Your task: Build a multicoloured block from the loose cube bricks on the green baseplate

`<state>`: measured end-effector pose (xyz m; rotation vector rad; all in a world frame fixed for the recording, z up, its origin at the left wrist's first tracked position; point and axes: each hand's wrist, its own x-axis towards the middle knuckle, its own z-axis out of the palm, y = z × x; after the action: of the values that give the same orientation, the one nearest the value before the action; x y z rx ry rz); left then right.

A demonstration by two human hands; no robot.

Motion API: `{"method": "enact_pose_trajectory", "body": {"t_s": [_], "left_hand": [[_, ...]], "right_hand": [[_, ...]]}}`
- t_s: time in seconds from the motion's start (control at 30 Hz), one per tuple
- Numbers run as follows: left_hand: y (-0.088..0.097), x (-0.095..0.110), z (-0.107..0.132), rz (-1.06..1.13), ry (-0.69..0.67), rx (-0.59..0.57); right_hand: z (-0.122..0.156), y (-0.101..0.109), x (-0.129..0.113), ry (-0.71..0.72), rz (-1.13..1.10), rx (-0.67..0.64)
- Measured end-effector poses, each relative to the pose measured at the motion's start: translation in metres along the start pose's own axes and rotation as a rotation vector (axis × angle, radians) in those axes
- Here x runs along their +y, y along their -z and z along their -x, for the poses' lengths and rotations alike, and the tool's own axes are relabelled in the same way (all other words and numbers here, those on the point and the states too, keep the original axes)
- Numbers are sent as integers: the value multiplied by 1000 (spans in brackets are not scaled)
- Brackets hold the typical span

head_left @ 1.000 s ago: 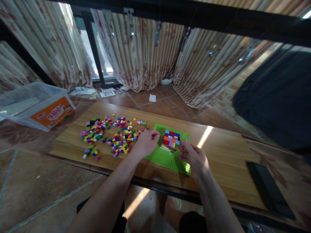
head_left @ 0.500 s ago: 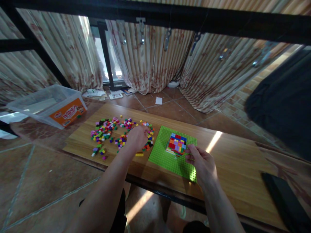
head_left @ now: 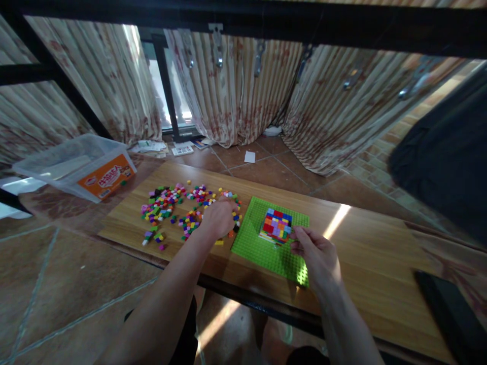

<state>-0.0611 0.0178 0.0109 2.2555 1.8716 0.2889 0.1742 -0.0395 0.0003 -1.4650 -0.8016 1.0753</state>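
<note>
My left hand (head_left: 218, 219) reaches into the right part of a spread of small coloured toy bricks (head_left: 162, 205). Its fingers point down and away, their tips mostly hidden by the hand. On a green studded baseplate (head_left: 251, 241) stands a squarish, multicoloured brick block (head_left: 276, 223), several layers high. At the right side of this block is my right hand (head_left: 317, 253), thumb and fingers closed in a pinch. A light-blue brick (head_left: 287, 229) shows by the thumb tip; whether it is held or fixed to the block I cannot tell.
A clear plastic box (head_left: 76, 162) with an orange label stands at the left. The wooden tabletop (head_left: 365, 268) carries a dark flat object (head_left: 449, 309) at its right end. Papers (head_left: 182, 148) lie on the floor beyond, before the striped curtains (head_left: 236, 96).
My left hand has shifted slightly right and nearer to me over the bricks, covering part of the yellow brick there. The right hand stays beside the block. The view has moved slightly.
</note>
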Motion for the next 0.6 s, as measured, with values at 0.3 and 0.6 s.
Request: {"method": "enact_pose_trajectory", "body": {"t_s": [0.3, 0.6], "left_hand": [[-1, 1, -1, 8, 33, 15], [1, 0, 0, 18, 39, 68]], "right_hand": [[0, -2, -2, 34, 31, 11], [-1, -3, -6, 51, -21, 74]]}}
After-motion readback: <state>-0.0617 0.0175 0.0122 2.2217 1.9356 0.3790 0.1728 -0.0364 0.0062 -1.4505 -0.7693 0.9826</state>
